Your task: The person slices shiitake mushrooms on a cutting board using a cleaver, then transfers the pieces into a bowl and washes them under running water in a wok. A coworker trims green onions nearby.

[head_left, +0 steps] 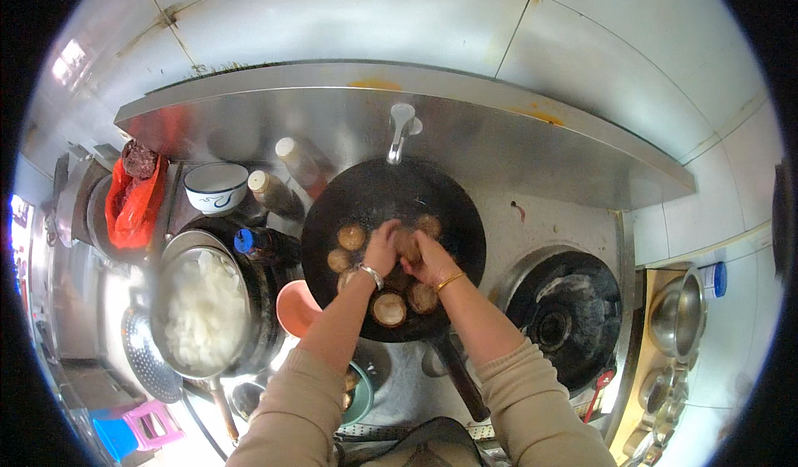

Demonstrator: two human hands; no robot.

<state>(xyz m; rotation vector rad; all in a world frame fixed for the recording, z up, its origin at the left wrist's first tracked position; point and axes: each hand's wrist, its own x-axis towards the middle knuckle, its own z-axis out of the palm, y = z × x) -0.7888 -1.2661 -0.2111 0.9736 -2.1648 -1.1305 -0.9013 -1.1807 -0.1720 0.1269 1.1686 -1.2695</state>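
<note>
Both my hands are together over the black wok [453, 189], fingers curled around a brown mushroom [406, 242]. My left hand [382, 249], with a silver bracelet at the wrist, grips it from one side. My right hand [431, 259], wearing a gold-coloured bangle, closes on it from the other. My fingers partly cover this mushroom. Several brown round-capped mushrooms lie around my hands in the wok; one near mushroom [389, 308] shows its pale underside. The wok's dark handle [460, 380] points toward me, between my forearms.
A faucet [401, 126] hangs over the wok's far rim. Bottles [274, 193], a white bowl [216, 189] and a steaming pan [202, 309] of pale pieces stand left. A pink container [298, 307] and green bowl [362, 394] sit nearer. Right is a black burner basin [565, 317].
</note>
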